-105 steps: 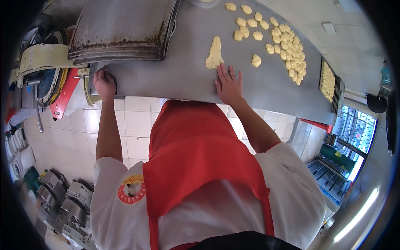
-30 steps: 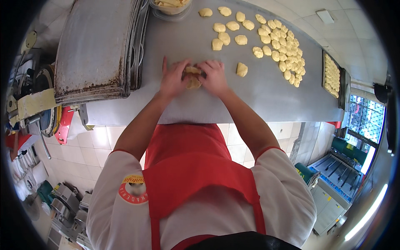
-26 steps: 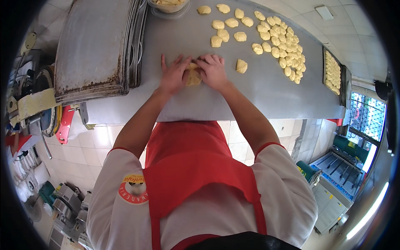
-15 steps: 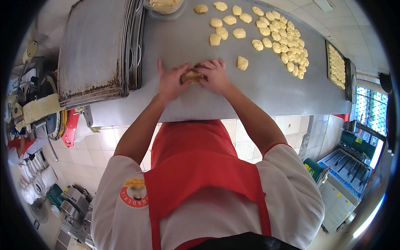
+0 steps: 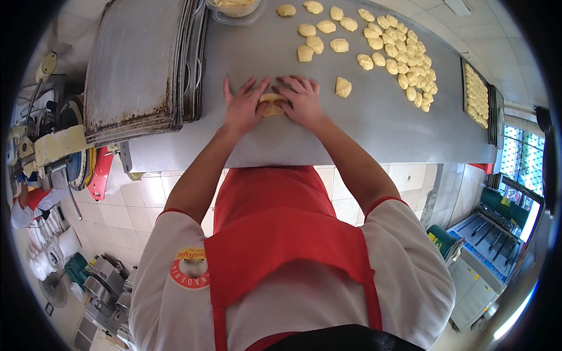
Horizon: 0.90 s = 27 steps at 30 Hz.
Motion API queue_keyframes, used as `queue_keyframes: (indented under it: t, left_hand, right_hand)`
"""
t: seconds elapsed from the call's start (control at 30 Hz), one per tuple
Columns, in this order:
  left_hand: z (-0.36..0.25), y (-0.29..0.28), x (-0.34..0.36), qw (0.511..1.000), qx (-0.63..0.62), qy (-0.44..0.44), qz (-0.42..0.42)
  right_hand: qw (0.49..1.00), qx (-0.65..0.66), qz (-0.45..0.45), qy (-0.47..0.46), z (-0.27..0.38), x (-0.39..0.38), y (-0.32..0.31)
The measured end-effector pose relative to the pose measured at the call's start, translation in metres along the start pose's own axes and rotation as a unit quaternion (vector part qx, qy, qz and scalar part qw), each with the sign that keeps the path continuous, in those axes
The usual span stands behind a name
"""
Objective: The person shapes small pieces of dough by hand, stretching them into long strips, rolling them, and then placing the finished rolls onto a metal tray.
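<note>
My left hand (image 5: 246,106) and my right hand (image 5: 300,102) are on either side of a flattened, folded piece of pale yellow dough (image 5: 272,109) on the steel table (image 5: 263,146), thumbs turned in and fingers curved onto it, both holding it. Just to the right of my right hand sits a single lump of dough (image 5: 343,87). Farther back and right lie several loose lumps (image 5: 304,54) and a crowded pile of them (image 5: 410,70).
Stacked worn baking sheets (image 5: 132,70) occupy the table's left, beside a clear plastic tub (image 5: 234,11). A tray of dough pieces (image 5: 477,93) stands at the right end. At the far left, equipment surrounds another person (image 5: 23,210). A machine (image 5: 486,245) stands low at right.
Since the oldest frame, both my hands have come together around the dough, which was stretched long and is now a short folded piece. Over the last second, my fingers have shifted slightly on it.
</note>
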<state>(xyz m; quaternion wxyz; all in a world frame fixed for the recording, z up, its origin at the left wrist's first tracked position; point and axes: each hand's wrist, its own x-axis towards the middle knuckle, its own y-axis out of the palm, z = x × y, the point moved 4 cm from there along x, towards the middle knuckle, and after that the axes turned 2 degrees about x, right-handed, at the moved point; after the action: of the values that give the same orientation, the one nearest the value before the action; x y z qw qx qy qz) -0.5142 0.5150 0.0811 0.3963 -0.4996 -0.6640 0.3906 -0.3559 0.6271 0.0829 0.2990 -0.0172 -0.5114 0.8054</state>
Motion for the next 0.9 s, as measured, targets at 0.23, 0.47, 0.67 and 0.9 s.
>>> queue_keyframes:
  t: [0.23, 0.47, 0.67, 0.9]
  left_hand:
    - [-0.002, 0.001, -0.008, 1.000, -0.016, -0.013, 0.014]
    - [-0.002, 0.002, -0.013, 0.996, 0.007, -0.017, 0.089]
    - [0.005, 0.007, -0.023, 0.995, 0.092, 0.028, 0.012]
    - [0.009, 0.008, -0.020, 0.999, 0.028, 0.010, -0.021]
  right_hand:
    - [0.998, 0.012, 0.051, 0.023, 0.004, -0.002, 0.002]
    - [0.997, -0.002, 0.072, 0.021, -0.003, -0.013, 0.004]
    - [0.997, -0.030, 0.069, 0.016, -0.002, -0.020, 0.006]
    - [0.999, -0.031, 0.025, 0.034, -0.002, -0.018, 0.005]
